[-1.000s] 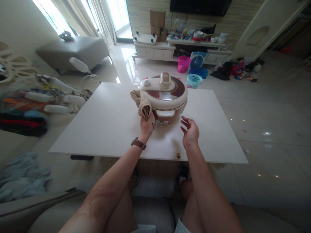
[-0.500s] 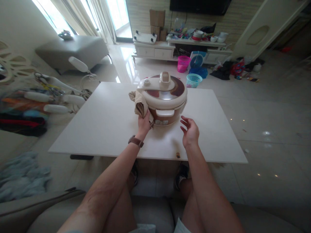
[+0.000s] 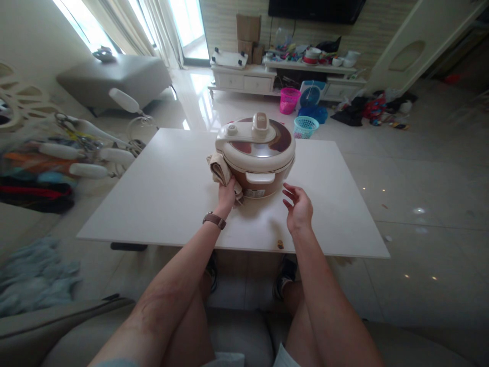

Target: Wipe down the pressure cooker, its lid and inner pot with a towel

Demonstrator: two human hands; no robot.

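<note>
Where the cloth meets the cooker: low on the cooker's left wall, beneath the lid, seemingly touching, though the contact itself is hidden

Left hand: the nearer one to the cloth, fingers wrapped around it, their tips lost behind the folds

Cloth's long axis: slanted, its rolled end pointing up and left, its loose end down by the cooker's base

Cooker: upright on the white table, lid on, ahead of and between the two hands, front handle facing the person

Right hand: grasping nothing, fingers loosely curled, tips just beside the cooker's right front; whether they touch, cannot tell

Side to side: cooker lies right of the cloth, so a push there would, I judge, press toward the bare fingers
</note>
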